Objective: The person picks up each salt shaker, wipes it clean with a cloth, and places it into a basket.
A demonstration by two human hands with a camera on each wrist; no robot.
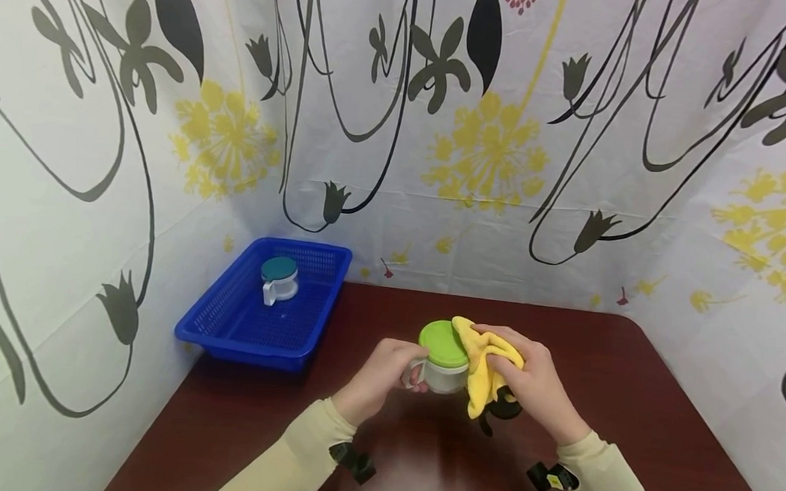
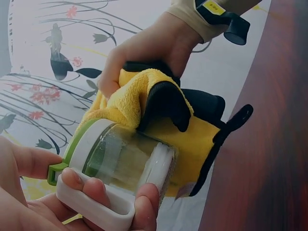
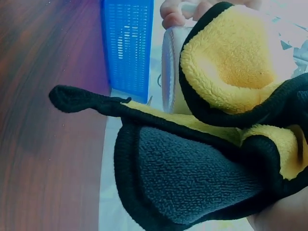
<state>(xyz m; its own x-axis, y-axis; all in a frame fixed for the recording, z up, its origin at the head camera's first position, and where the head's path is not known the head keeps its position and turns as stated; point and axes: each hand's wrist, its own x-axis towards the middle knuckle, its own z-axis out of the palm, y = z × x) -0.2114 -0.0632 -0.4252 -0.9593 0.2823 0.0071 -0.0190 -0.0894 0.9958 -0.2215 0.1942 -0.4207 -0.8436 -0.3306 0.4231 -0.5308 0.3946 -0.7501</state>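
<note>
My left hand (image 1: 392,366) grips the white handle (image 2: 96,202) of a clear seasoning jar (image 2: 122,154) with a green lid (image 1: 444,344). The jar is held above the table, its lid side up in the head view. My right hand (image 1: 527,370) holds a bunched cleaning cloth (image 1: 483,367), yellow on one face and dark grey on the other, with black edging and a hanging loop (image 3: 72,100). The cloth lies against the jar's side and the edge of its lid. In the right wrist view, the cloth hides much of the jar.
A blue plastic basket (image 1: 192,331) stands at the table's back left. Inside it is a similar jar with a teal lid (image 1: 279,268) and a white handle. The dark red-brown table (image 1: 601,378) is bordered by a flower-patterned curtain (image 1: 398,163).
</note>
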